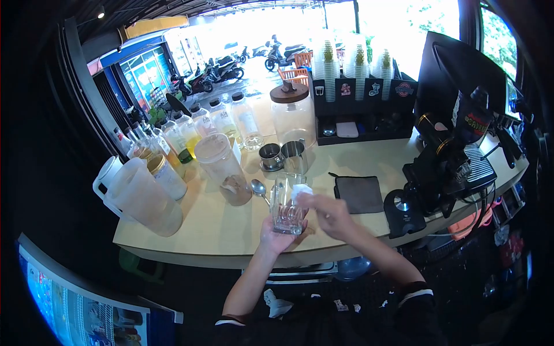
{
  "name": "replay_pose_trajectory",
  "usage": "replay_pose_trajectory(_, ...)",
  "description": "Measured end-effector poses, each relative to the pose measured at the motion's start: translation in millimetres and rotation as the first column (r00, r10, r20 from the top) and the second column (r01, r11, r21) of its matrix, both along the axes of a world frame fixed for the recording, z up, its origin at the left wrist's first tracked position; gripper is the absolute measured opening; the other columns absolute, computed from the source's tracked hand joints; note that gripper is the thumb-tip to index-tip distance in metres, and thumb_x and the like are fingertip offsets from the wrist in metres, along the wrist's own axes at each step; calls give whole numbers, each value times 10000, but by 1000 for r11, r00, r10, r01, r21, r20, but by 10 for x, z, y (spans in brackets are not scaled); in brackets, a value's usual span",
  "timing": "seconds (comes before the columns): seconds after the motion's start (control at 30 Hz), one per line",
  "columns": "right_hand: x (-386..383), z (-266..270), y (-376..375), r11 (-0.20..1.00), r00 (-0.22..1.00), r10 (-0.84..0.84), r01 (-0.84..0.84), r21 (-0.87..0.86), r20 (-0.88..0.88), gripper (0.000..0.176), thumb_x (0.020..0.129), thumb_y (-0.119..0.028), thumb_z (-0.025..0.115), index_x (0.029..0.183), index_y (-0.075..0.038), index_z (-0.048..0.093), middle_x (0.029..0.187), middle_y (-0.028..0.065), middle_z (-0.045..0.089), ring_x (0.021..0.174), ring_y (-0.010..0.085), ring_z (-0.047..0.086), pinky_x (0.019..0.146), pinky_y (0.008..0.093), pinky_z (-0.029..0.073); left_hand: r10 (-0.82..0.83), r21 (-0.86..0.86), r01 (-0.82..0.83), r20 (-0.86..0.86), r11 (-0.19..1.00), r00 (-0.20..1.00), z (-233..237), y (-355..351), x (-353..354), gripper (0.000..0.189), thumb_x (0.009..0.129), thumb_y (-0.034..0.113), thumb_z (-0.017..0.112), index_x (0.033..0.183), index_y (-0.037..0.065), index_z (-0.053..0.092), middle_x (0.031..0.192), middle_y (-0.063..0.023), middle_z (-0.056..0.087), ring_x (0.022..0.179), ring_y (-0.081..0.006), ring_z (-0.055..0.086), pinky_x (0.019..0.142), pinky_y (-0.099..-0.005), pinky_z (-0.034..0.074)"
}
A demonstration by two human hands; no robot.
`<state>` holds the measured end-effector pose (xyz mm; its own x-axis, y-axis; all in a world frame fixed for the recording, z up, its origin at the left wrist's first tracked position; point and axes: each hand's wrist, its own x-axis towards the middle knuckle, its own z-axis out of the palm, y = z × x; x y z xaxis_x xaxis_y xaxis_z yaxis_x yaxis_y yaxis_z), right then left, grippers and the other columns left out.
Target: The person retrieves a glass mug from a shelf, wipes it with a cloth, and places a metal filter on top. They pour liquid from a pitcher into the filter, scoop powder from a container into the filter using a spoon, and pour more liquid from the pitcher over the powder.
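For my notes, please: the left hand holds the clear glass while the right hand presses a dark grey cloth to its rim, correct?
Not quite: the head view shows the right hand pressing a white tissue to the rim; the left hand does hold the clear glass. The dark grey cloth lies on the counter.

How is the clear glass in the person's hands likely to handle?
Likely rigid and fragile: the glass is clear, thick-based. Smooth walls may be slippery; the left hand cups its base while the right hand holds a white tissue at its rim. Tall, so possibly tippy.
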<state>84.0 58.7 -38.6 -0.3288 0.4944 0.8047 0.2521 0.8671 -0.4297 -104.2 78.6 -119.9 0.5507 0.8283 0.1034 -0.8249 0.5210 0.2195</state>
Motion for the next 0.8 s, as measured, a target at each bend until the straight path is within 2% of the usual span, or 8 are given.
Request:
replay_pose_trajectory(0.13,107,267,263,978,916,-189,144,-149,-354,323,864,65,489,1139,-39,622,965,140,688,918,181,667,824,294,502,-169,-114,184,129,976,977,175,-30,84,459,967,301,367,1360,79,445,1394,-154,447,1187,-334,504,902,-520,474)
replay_pose_trajectory(0.2,141,377,393,855,999,31,-34,-518,-15,253,926,-45,475,1129,-24,623,925,114,683,836,151,650,766,266,499,-288,-116,309,163,944,944,175,-25,98,493,965,322,373,1379,56,412,1395,-159,441,1189,-348,497,886,-517,488)
replay_pose_trajectory(0.23,186,503,454,676,942,242,-336,-656,-233,270,954,-131,473,1145,-10,622,901,66,676,799,131,630,746,254,492,-299,-137,323,167,937,939,199,-38,80,486,974,339,390,1373,62,421,1441,-135,381,1163,-337,504,878,-510,489)
replay_pose_trajectory(0.47,483,507,674,324,787,552,-508,-798,-276,345,863,-113,652,1181,11,603,1014,115,680,951,164,637,827,275,493,-373,-31,380,137,924,918,300,-151,82,641,926,466,474,1336,-23,417,1332,-175,485,1203,-359,483,932,-523,475)
replay_pose_trajectory(0.6,450,439,726,383,886,293,-454,-805,-360,283,854,-75,654,1115,31,628,1005,135,681,925,185,660,807,292,516,-195,-73,197,35,978,980,352,-227,176,653,896,484,537,1300,-21,448,1282,-177,519,1233,-353,465,1036,-502,392)
replay_pose_trajectory(0.67,396,411,787,527,625,13,-668,-526,-780,242,867,-47,636,1093,37,631,1048,147,675,958,184,654,829,282,522,-116,-80,115,1,990,993,421,-253,246,627,900,473,539,1289,-12,461,1274,-183,521,1239,-350,461,1062,-496,364)
replay_pose_trajectory(0.73,202,463,631,734,630,-107,-472,-488,-769,277,872,-40,613,1145,7,617,1077,136,671,1016,216,643,882,323,512,39,-61,-41,-33,997,999,455,-262,304,575,912,455,527,1271,8,480,1257,-191,529,1227,-334,477,1074,-494,345)
replay_pose_trajectory(0.8,13,325,391,902,962,-148,36,-429,-230,347,828,93,531,1160,12,593,1131,168,639,1097,273,607,988,398,454,-28,9,28,56,1000,998,333,-144,317,577,904,461,527,1274,21,482,1268,-167,532,1231,-321,475,1073,-479,344)
